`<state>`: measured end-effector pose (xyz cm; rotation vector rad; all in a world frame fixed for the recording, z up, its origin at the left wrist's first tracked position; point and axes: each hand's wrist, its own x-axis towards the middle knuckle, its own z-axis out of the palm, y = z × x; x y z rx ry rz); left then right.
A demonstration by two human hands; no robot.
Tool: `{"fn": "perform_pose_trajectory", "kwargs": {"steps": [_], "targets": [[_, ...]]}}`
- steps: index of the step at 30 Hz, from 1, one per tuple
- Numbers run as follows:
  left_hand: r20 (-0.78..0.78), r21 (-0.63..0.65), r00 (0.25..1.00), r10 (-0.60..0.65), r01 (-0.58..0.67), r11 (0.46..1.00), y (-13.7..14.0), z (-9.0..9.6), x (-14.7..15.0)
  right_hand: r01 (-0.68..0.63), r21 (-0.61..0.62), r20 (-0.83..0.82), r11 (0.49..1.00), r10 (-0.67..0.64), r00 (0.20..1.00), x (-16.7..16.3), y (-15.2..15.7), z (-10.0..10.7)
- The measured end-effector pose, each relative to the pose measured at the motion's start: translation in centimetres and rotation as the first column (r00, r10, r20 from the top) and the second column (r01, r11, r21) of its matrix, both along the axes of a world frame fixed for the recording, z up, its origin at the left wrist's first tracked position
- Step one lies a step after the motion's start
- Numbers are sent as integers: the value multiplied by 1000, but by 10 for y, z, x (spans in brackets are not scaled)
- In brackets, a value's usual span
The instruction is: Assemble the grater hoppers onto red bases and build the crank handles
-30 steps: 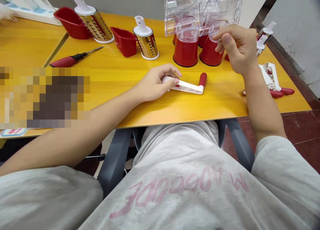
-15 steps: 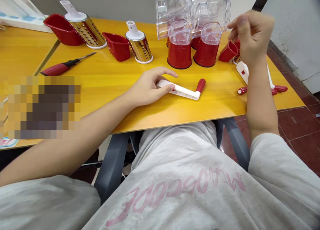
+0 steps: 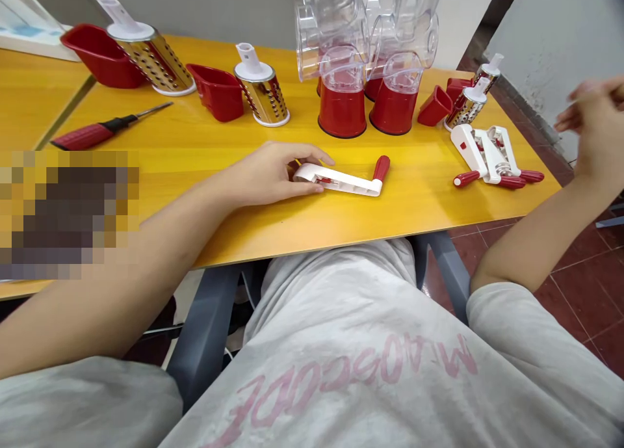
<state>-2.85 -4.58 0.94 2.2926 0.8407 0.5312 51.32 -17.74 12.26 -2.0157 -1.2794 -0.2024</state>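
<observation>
- The yellow tabletop (image 3: 312, 224) ran to a straight front edge just before the seated person; a stretch of it lay between that edge and the white crank (image 3: 348, 180).
- The crank lay near the middle of the front edge, its red grip (image 3: 381, 168) angled up at the right end.
- The left hand (image 3: 266, 175) was half open around the crank's left end: thumb against the near side, index finger arched away – whether the hidden fingers gripped could not be told.
- The right hand (image 3: 599, 136) hung beyond the right edge, fingers loosely bent and blurred; whether it held anything could not be told.
- Three more cranks (image 3: 492, 152) were bunched near the right edge, their ribbed red grips toward the front.
- Toward the back edge stood smooth, round red bases (image 3: 342, 113) under see-through, tubular plastic bodies (image 3: 331, 45).
- Left of these were two shiny, perforated metal drums (image 3: 264, 95) with white plastic ends, and two tapered, glossy red tubs (image 3: 219, 93).
- A screwdriver (image 3: 88, 134) – ribbed red-and-black handle, slim metal shaft – pointed toward the back edge.
</observation>
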Motion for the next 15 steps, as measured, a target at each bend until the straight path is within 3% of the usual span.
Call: {"fn": "perform_pose_trajectory", "kwargs": {"steps": [2,5,10,15], "targets": [[80,6,996,36,-37,999,-6,3,3,3,-181,-108,984,-23,994,6,-13,-9],[292,-82,949,122,-102,991,-15,8,8,12,-454,-155,891,-93,984,9,-14,-14],[436,-333,832,343,-205,920,-17,13,8,30,-496,-184,868,-139,973,14,-4,-21],[443,-490,779,445,-206,847,-9,11,10,15,-544,-175,839,-131,976,18,-5,-30]]}}
